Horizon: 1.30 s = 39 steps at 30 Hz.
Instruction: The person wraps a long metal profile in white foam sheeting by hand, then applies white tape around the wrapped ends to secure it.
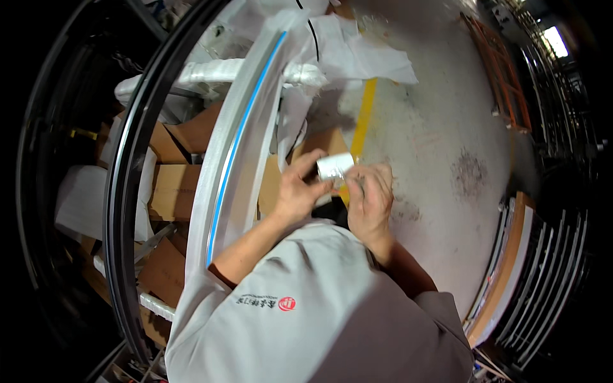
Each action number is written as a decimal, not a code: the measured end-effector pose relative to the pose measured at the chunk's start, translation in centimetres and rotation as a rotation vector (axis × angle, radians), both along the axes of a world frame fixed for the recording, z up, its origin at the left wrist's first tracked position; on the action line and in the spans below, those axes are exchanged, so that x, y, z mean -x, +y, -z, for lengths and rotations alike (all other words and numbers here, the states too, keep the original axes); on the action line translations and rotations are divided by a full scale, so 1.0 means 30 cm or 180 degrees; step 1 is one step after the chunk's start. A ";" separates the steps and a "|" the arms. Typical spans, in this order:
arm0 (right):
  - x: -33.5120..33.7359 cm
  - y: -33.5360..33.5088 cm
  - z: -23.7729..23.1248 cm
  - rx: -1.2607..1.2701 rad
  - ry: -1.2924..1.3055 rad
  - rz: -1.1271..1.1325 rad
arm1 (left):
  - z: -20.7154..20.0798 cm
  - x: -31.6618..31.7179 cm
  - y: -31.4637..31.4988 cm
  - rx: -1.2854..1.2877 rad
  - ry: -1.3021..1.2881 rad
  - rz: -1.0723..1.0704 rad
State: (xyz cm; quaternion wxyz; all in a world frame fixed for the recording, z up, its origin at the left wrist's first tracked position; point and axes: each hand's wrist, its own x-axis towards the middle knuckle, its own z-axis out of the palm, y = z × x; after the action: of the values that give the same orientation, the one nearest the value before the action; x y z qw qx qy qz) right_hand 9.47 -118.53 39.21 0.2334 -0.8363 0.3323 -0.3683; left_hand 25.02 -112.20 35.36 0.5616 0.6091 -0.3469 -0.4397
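In front of my chest is a small white roll [334, 166], perhaps tape or film, tilted slightly. My left hand [299, 190] grips its left end between thumb and fingers. At the roll's right end, the fingers of my right hand [370, 195] are bent together, pinching near its edge. Whether a loose end lies between those fingertips is too small to make out. Left of my hands runs a long profile wrapped in white foam [255, 153], with a bright blue strip [241, 129] along it.
Farther left stand a curved-looking black profile [121, 191] and several brown cardboard pieces [175, 191]. White foam sheeting [367, 48] lies ahead, beside a yellow floor line [364, 118]. An orange metal frame [501, 70] and racked long profiles [543, 281] stand on the right.
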 end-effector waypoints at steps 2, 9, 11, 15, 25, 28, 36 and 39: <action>-0.047 -0.109 0.015 -0.0150 -0.0171 0.0031 | -0.007 -0.061 -0.122 0.0237 0.0091 0.0019; -0.244 -0.448 0.071 -0.3139 -0.1260 -0.0199 | 0.023 -0.261 -0.438 0.0470 -0.0994 -0.0056; -0.326 -0.568 0.096 -0.3331 -0.1228 -0.0304 | 0.061 -0.317 -0.530 0.0913 -0.1686 -0.0207; -0.460 -0.835 0.163 -0.3912 -0.1139 -0.0812 | 0.073 -0.435 -0.708 0.0881 -0.2483 -0.0353; -0.672 -1.301 0.149 -0.2526 -0.0422 -0.1957 | 0.033 -0.519 -1.010 -0.0875 -0.0252 -0.1670; -0.717 -1.336 0.138 -0.2759 -0.0500 -0.2036 | 0.024 -0.573 -1.050 -0.0720 0.1124 -0.1640; -0.763 -1.327 0.140 -0.1711 -0.0100 -0.3307 | 0.066 -0.645 -1.102 -0.0412 0.2064 -0.1404; -0.738 -1.319 0.099 -0.2437 0.0040 -0.2746 | 0.098 -0.712 -1.033 -0.0778 0.2355 -0.0560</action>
State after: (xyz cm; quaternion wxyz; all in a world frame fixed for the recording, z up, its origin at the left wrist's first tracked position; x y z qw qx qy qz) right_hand 31.61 -158.11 36.26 0.6465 -0.7543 0.0721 -0.0882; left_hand 46.38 -143.20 32.42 0.6074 0.4992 -0.0128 -0.6178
